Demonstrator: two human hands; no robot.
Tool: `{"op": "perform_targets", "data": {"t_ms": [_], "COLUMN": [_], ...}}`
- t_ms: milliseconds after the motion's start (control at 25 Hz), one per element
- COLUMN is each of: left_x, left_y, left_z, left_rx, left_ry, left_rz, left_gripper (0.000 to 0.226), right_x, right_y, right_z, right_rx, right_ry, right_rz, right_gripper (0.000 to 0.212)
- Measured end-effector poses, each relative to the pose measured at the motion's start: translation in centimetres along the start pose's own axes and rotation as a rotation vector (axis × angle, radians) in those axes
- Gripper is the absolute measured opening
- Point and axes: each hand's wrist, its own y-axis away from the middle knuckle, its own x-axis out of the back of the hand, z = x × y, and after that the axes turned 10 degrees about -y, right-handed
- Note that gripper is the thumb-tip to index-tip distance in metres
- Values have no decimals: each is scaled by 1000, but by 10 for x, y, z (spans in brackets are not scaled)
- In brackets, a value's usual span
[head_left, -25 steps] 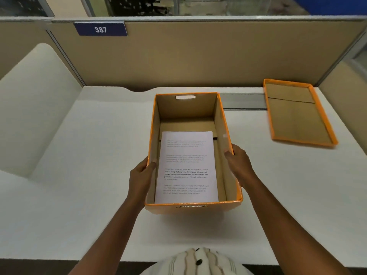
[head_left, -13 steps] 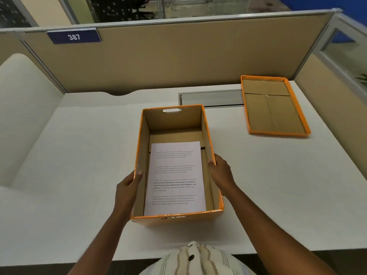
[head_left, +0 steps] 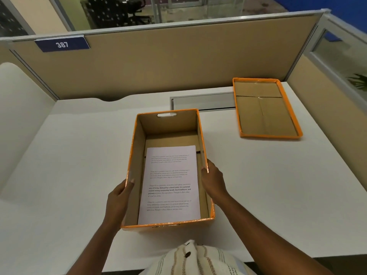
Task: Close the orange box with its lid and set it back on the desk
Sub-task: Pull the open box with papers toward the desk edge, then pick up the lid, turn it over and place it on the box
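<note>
Head view
Orange box (head_left: 204,147): open, on the white desk (head_left: 69,165) toward its near edge, printed sheet (head_left: 169,185) lying flat inside.
Left hand (head_left: 118,199): clasping the box's left wall, thumb over the rim.
Right hand (head_left: 213,180): gripping the right wall.
Lid (head_left: 266,110): upside down near the desk's far right corner, well apart from the box.

So the orange box (head_left: 168,224) sat open on the white desk (head_left: 69,165), a printed sheet of paper (head_left: 169,185) lying flat on its bottom. The left hand (head_left: 118,201) gripped the left wall with the thumb hooked over the rim, and the right hand (head_left: 213,180) pressed against the right wall the same way. The lid (head_left: 267,108) lay upside down, well apart at the far right of the desk, near the tan partition (head_left: 178,62) with a blue 387 tag (head_left: 62,44).
</note>
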Motion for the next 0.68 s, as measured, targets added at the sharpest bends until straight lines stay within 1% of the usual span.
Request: {"op": "perform_targets", "data": {"t_ms": [40, 120, 160, 200, 280, 360, 440, 560, 680], "left_x": [0, 0, -1, -3, -15, -45, -85, -152, -212], "left_y": [0, 3, 6, 8, 9, 7, 2, -12, -28], "left_z": [0, 7, 16, 29, 63, 99, 139, 188, 217], "left_rx": [-3, -41, -109, -217, -453, -589, -619, -579, -525], "left_ry": [-78, -296, -351, -363, -360, -360, -311, -224, -206], "left_rz": [15, 164, 252, 309, 331, 249, 111, -87, -186], "left_gripper": [50, 74, 77, 74, 59, 50, 50, 44, 33], "right_x": [1, 4, 7, 12, 27, 50, 76, 112, 142], "right_y": [-1, -4, -7, -11, -24, -42, -63, -95, -125], "right_z": [1, 3, 3, 3, 2, 5, 11, 21, 29], "right_rx": [-7, -42, -60, -63, -51, -52, -74, -119, -145], "right_ry": [-19, -92, -134, -159, -157, -163, -174, -167, -159], "right_rz": [-13, -21, 1, 38, 124, 189, 235, 281, 320], "right_gripper": [50, 57, 61, 64, 63, 61, 61, 63, 62]}}
